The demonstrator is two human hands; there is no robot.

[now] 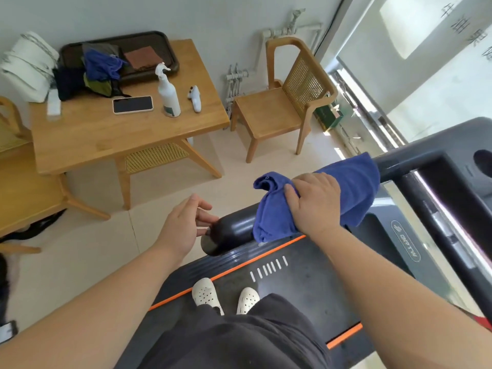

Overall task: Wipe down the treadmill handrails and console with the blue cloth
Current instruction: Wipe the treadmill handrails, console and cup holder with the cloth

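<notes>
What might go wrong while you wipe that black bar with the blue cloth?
The blue cloth hangs loosely bunched over the handrail under the right hand, so it might slip off onto the treadmill belt. The left hand only touches the rail's end with its fingertips, so leaning sideways may leave the person unsteady.

Blue cloth point(354, 182), black handrail point(234, 230), orange-edged treadmill deck point(306, 283).

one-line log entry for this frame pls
stage: handrail wipe | right hand: grips blue cloth over handrail | left hand: fingertips touch handrail end
</notes>
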